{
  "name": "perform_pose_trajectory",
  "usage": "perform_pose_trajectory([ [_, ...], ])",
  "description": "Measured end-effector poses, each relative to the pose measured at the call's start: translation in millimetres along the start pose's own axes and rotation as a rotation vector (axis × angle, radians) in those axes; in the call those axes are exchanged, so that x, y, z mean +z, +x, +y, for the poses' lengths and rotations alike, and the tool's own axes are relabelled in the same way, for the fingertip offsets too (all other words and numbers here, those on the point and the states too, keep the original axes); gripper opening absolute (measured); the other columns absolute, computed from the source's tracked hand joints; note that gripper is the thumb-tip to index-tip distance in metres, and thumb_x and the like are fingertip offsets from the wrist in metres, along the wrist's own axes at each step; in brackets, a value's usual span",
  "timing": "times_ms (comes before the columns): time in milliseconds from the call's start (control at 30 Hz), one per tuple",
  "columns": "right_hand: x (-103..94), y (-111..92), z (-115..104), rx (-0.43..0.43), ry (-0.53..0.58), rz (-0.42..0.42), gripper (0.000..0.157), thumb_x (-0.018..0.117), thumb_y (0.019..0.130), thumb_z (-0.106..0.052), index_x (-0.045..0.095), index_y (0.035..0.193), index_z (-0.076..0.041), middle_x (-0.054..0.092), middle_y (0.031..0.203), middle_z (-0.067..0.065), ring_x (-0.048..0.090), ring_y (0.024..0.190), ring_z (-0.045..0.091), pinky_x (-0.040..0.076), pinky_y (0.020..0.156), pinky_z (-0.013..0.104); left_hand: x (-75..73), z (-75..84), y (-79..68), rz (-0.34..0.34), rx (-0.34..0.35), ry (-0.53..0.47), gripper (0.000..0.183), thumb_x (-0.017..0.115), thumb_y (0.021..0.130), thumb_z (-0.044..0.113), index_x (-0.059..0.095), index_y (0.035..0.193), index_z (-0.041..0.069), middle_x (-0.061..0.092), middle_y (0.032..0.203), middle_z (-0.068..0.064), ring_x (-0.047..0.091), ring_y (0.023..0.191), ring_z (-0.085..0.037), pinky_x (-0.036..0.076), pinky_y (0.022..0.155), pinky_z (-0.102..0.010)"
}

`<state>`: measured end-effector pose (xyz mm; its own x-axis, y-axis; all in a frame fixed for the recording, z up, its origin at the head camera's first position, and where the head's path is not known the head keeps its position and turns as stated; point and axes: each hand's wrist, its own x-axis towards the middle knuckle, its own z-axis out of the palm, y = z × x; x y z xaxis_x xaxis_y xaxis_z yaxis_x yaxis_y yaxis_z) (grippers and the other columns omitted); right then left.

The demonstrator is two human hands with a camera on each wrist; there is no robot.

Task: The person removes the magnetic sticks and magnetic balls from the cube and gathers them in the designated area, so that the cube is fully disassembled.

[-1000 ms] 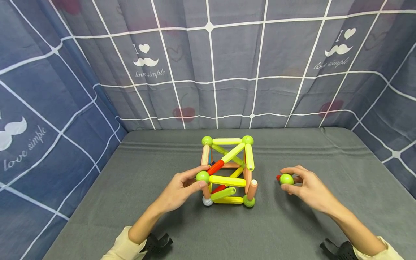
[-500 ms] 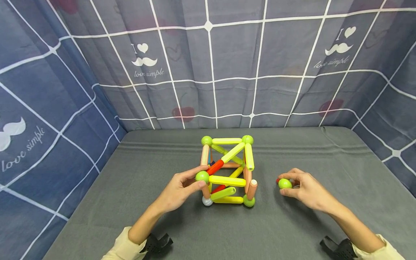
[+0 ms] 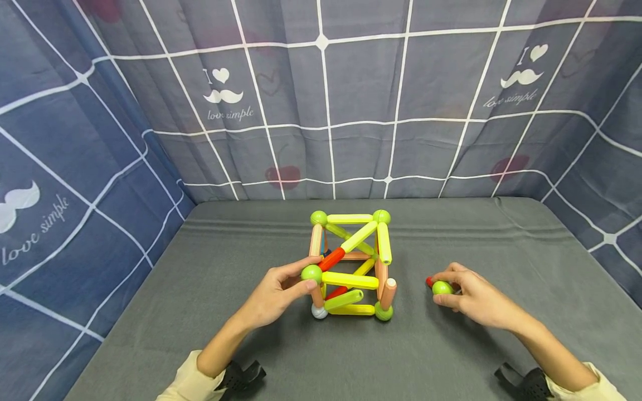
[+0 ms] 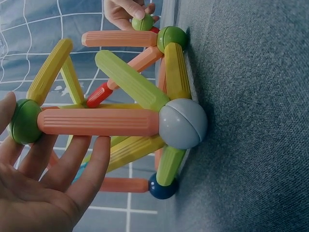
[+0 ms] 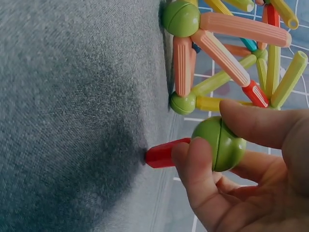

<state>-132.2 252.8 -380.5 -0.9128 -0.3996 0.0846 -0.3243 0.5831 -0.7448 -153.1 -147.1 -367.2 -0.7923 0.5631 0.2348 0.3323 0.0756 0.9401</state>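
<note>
A cube-like frame of magnetic sticks and balls point(image 3: 351, 280) stands on the grey cloth. My left hand point(image 3: 276, 292) pinches the green ball point(image 3: 311, 273) at its near upper left corner, fingers behind the salmon stick point(image 4: 99, 122) that runs down to a grey ball point(image 4: 182, 123). To the right of the frame, my right hand point(image 3: 471, 295) pinches another green ball point(image 5: 219, 144) between thumb and fingers. A red stick point(image 5: 164, 154) is joined to that ball, its far end right at the cloth. At the near right corner, a salmon stick point(image 3: 388, 292) rises from a green ball point(image 3: 383, 311) with its top end free.
Grey cloth point(image 3: 200, 312) covers the table. A blue-grey checked curtain point(image 3: 361, 111) hangs behind it and along both sides. Two stick ends jut out from the frame: a yellow-green one point(image 3: 346, 299) in front and a yellow one point(image 3: 384, 245) at the upper right.
My right hand has sunk slightly toward the cloth with the green ball and red stick, and more of the red stick shows. The left hand and the frame stay in place.
</note>
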Motion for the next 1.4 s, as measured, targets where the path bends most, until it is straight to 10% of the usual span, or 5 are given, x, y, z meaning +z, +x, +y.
perform_pose_trajectory([
  [300, 5.8, 4, 8, -0.007, 0.001, -0.123, 0.018, 0.069, 0.093, -0.016, 0.06, 0.078, -0.014, 0.046, 0.079, 0.003, 0.049, 0.061, 0.011, 0.05, 0.051, 0.027, -1.0, -0.9, -1.5, 0.009, -0.013, -0.002, 0.045, 0.06, 0.099, 0.009, 0.051, 0.143, 0.004, 0.071, 0.088, -0.019, 0.062, 0.093, -0.02, 0.046, 0.077, -0.026],
  [933, -13.6, 24, 18, 0.111, -0.053, 0.17, 0.04, 0.074, 0.091, -0.017, 0.063, 0.123, 0.004, 0.068, 0.106, 0.01, 0.06, 0.094, 0.023, 0.05, 0.07, 0.026, 0.2, -0.2, -0.1, 0.009, -0.009, -0.014, 0.044, 0.06, 0.099, 0.007, 0.051, 0.142, 0.005, 0.071, 0.086, -0.021, 0.064, 0.099, -0.024, 0.049, 0.088, -0.029],
  [1167, -24.2, 64, 36, 0.129, -0.01, 0.129, 0.04, 0.074, 0.088, -0.007, 0.06, 0.121, 0.011, 0.066, 0.109, 0.021, 0.063, 0.097, 0.031, 0.051, 0.072, 0.028, -1.0, 0.0, -1.2, 0.017, -0.031, 0.022, 0.045, 0.061, 0.099, 0.009, 0.051, 0.143, 0.007, 0.068, 0.08, -0.021, 0.059, 0.08, -0.029, 0.04, 0.068, -0.027],
  [1400, -26.1, 86, 54, 0.169, -0.021, 0.095, 0.035, 0.072, 0.088, -0.003, 0.061, 0.118, 0.012, 0.065, 0.106, 0.024, 0.063, 0.096, 0.034, 0.05, 0.072, 0.034, -0.1, -0.2, -0.6, 0.011, -0.019, -0.005, 0.045, 0.06, 0.099, 0.01, 0.05, 0.143, 0.005, 0.07, 0.082, -0.023, 0.063, 0.091, -0.026, 0.048, 0.078, -0.027],
])
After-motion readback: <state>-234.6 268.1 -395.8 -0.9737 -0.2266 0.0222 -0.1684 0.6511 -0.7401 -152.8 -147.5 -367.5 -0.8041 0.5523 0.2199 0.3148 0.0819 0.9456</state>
